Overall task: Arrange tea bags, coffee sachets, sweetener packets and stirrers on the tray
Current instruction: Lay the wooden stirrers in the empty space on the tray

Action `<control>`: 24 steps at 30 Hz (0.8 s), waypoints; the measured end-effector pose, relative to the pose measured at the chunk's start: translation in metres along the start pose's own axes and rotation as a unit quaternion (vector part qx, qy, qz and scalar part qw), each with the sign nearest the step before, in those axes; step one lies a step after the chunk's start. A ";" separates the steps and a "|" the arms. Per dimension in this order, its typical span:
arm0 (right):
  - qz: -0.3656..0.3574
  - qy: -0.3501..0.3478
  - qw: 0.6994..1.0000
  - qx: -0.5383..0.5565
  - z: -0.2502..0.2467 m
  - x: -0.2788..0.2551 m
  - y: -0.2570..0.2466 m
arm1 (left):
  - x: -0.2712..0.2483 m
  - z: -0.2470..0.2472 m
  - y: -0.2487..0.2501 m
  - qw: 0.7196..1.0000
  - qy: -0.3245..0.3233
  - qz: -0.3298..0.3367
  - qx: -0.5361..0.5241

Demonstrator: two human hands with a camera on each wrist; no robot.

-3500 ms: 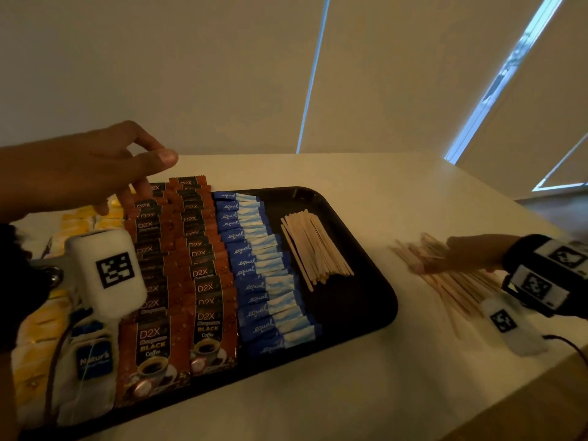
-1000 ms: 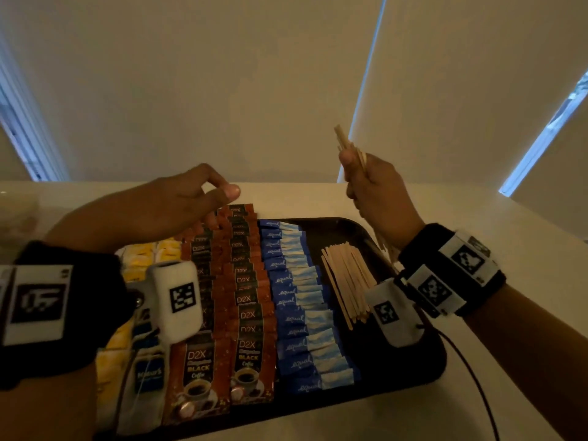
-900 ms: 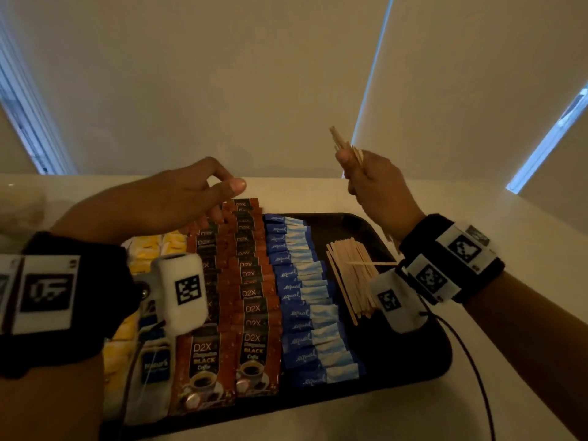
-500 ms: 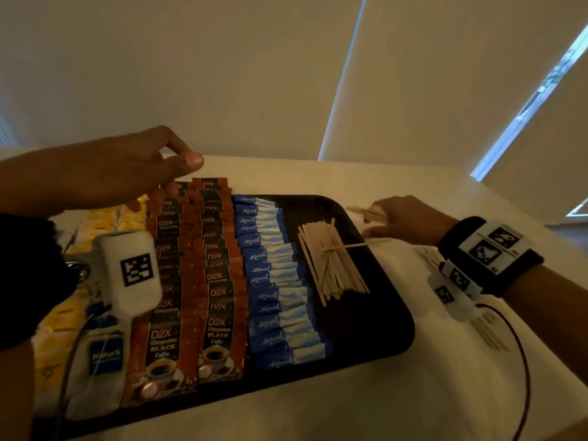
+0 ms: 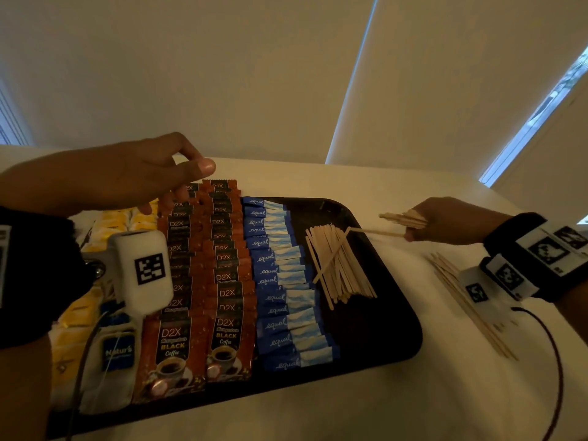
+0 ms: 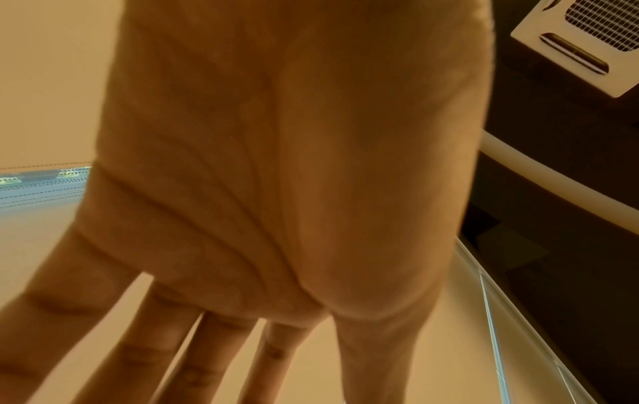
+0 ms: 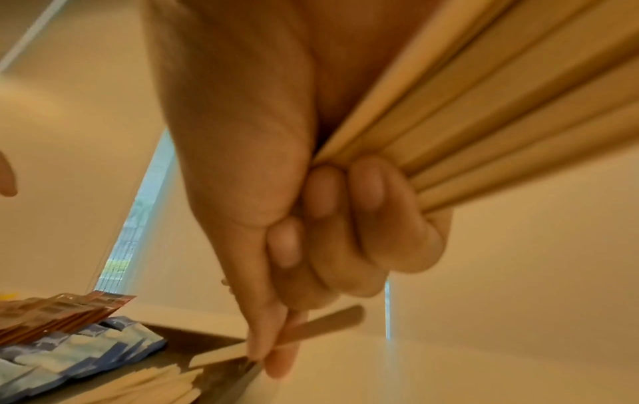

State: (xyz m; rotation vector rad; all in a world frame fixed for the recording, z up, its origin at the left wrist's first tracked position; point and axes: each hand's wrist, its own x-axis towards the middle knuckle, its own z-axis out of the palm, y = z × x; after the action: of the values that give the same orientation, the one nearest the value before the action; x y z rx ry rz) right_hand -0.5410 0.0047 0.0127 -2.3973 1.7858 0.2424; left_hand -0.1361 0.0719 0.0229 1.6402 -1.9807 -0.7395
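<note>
A black tray [image 5: 385, 342] holds tea bags [image 5: 117, 351] at the left, two rows of brown coffee sachets [image 5: 226, 275], a row of blue sweetener packets [image 5: 283, 281] and a pile of wooden stirrers [image 5: 340, 268]. My right hand [image 5: 410, 232] is just past the tray's right rim. It grips a bundle of stirrers [image 5: 404, 218] in its curled fingers. Its thumb and forefinger pinch one stray stirrer [image 5: 375, 232] whose far end lies on the pile. The right wrist view shows this right hand [image 7: 273, 352], bundle [image 7: 484, 109] and stray stirrer [image 7: 311, 330]. My left hand [image 5: 191, 173] hovers over the sachets and holds nothing.
More loose stirrers [image 5: 471, 303] lie on the white table [image 5: 366, 409] right of the tray, partly under my right wrist. A dark cable [image 5: 553, 361] hangs from that wrist. A pale wall and blinds rise behind the table's far edge.
My right hand came down from above the tray to its right rim with the bundle. A stirrer dropped across the pile, and the hand now pinches its end. My left hand stayed hovering.
</note>
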 end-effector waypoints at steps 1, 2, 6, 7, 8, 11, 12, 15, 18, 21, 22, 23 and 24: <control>0.001 0.018 1.000 0.002 -0.005 -0.003 -0.001 | 0.000 0.000 0.000 1.000 0.000 0.006 0.001; -0.005 0.038 0.999 0.019 -0.009 -0.007 -0.005 | 0.000 0.001 0.001 1.000 -0.001 0.012 0.001; -0.062 0.116 0.976 0.175 -0.015 -0.018 -0.042 | -0.001 0.005 0.007 0.999 0.000 0.037 -0.001; -0.075 0.129 0.962 0.229 -0.015 -0.020 -0.055 | -0.002 0.006 0.009 0.999 0.007 0.043 -0.001; -0.090 0.136 0.946 0.281 -0.015 -0.022 -0.069 | -0.002 0.007 0.012 0.999 0.015 0.050 -0.006; -0.153 0.136 0.907 0.367 -0.015 -0.025 -0.113 | -0.005 0.013 0.027 0.996 0.032 0.071 -0.041; -0.175 0.125 0.896 0.387 -0.015 -0.025 -0.126 | -0.006 0.015 0.033 0.995 0.034 0.079 -0.051; -0.235 0.094 0.875 0.412 -0.012 -0.021 -0.158 | -0.010 0.021 0.054 0.988 0.061 0.120 -0.079; -0.264 0.114 0.865 0.412 -0.006 -0.014 -0.177 | -0.012 0.023 0.062 0.977 0.109 0.150 -0.109; -0.258 0.155 0.873 0.384 -0.001 -0.006 -0.183 | -0.013 0.021 0.059 0.974 0.120 0.151 -0.121; -0.252 0.167 0.876 0.375 0.001 -0.004 -0.185 | -0.013 0.021 0.060 0.972 0.119 0.152 -0.136; -0.247 0.181 0.875 0.376 0.001 -0.002 -0.186 | -0.014 0.021 0.061 0.968 0.120 0.155 -0.154; -0.241 0.200 0.868 0.386 0.001 -0.002 -0.187 | -0.014 0.022 0.063 0.963 0.123 0.161 -0.177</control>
State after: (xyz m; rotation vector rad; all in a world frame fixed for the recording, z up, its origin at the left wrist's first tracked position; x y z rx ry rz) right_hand -0.3622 0.0597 0.0152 -2.2202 0.9922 -0.9037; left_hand -0.1939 0.0972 0.0481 1.1103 -1.7560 -0.6790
